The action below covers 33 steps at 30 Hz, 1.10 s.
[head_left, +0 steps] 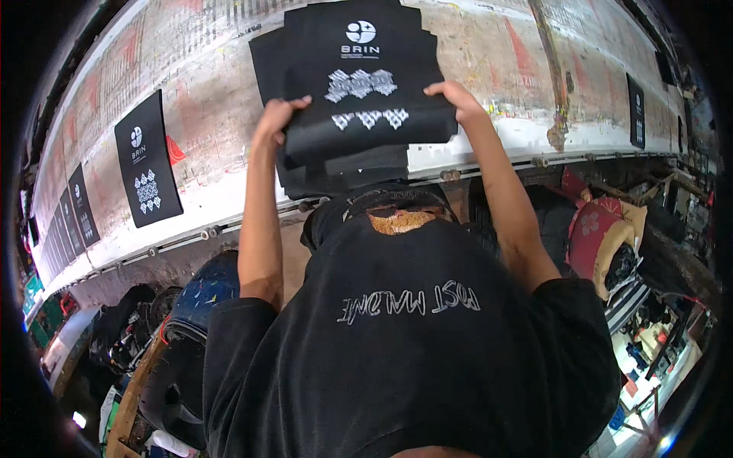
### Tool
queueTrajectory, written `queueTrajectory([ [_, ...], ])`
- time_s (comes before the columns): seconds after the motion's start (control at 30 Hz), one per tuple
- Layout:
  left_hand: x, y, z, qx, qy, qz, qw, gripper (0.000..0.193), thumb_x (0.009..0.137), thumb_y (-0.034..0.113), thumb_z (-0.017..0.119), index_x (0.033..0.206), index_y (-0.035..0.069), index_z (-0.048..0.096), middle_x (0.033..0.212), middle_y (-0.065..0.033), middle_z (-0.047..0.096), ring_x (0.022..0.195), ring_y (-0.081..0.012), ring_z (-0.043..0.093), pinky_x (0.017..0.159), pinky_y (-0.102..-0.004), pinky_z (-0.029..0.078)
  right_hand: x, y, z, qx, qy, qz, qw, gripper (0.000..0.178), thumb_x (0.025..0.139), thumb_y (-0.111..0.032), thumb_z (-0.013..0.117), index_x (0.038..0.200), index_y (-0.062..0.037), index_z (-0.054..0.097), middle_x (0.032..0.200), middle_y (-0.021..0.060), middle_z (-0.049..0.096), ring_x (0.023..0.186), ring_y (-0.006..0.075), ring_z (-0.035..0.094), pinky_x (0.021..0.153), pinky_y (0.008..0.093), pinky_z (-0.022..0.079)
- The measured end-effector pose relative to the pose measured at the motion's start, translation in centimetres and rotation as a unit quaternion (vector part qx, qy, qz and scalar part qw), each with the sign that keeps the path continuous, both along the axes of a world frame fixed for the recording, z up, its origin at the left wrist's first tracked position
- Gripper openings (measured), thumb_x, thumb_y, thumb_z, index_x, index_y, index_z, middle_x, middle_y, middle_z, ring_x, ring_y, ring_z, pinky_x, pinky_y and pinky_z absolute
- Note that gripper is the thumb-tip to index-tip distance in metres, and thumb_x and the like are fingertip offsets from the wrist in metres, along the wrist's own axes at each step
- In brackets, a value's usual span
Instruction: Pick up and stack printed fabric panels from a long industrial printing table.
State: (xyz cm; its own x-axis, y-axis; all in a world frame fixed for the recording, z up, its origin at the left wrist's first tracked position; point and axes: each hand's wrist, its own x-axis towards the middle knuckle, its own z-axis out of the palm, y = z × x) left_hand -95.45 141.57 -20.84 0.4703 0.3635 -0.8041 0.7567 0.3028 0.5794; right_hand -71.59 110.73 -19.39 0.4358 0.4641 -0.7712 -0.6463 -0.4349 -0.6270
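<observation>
A stack of black fabric pieces (359,114) with white printed emblems lies at the near edge of a long, paint-stained printing table (489,53). My left hand (276,118) grips the stack's left side, fingers curled over the top. On the right edge of the stack, my right hand (456,98) holds the upper pieces. Both forearms reach up from my black shirt at the lower middle of the view. The top piece looks slightly lifted and folded over those beneath.
More black printed pieces lie along the table: one at the left (146,168), several further left (76,217), one at the far right (635,111). Below the table edge sit dark bundles (183,336) and red and yellow cloth items (603,237).
</observation>
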Motion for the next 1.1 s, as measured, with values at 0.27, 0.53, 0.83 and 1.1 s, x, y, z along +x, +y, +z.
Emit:
queueTrajectory([
  [0.27,-6.8,2.1,-7.1,0.331,-0.079,-0.082,0.937,0.049,0.069,0.032,0.082,0.092,-0.007,0.065,0.083,-0.0193,0.068,0.076,-0.0281,0.066,0.07,-0.0388,0.051,-8.9,2.6,-8.3,-0.139,-0.393,0.091,0.904,0.051,0.071,-0.017,0.074,0.112,0.006,0.056,0.111,0.0238,0.061,0.106,0.0369,0.058,0.095,0.0457,0.043],
  [0.53,-8.0,-2.7,-8.7,0.419,0.18,-0.039,0.889,0.055,0.074,0.04,0.075,0.096,-0.009,0.064,0.095,-0.0246,0.067,0.092,-0.0335,0.066,0.081,-0.0386,0.049,-12.5,1.2,-6.8,-0.277,-0.343,0.007,0.898,0.055,0.072,-0.024,0.075,0.111,0.0085,0.054,0.119,0.0231,0.049,0.115,0.0366,0.048,0.094,0.0432,0.043],
  [0.83,-9.5,-0.3,-7.8,-0.012,-0.037,-0.013,0.999,0.048,0.079,0.025,0.072,0.114,-0.006,0.061,0.112,-0.015,0.065,0.099,-0.0257,0.064,0.087,-0.0353,0.049,-10.8,3.3,-7.3,-0.178,-0.236,0.109,0.949,0.054,0.079,-0.025,0.067,0.12,0.0086,0.054,0.111,0.0172,0.064,0.095,0.0288,0.065,0.084,0.0382,0.052],
  [1.1,-5.9,2.0,-3.9,-0.011,-0.041,-0.007,0.999,0.038,0.083,0.026,0.063,0.108,-0.003,0.063,0.104,-0.0182,0.068,0.095,-0.0324,0.065,0.086,-0.0383,0.049,-10.5,6.4,-5.0,-0.177,-0.379,0.159,0.894,0.043,0.076,-0.014,0.055,0.115,0.0052,0.054,0.103,0.0256,0.064,0.097,0.0375,0.063,0.084,0.0455,0.049],
])
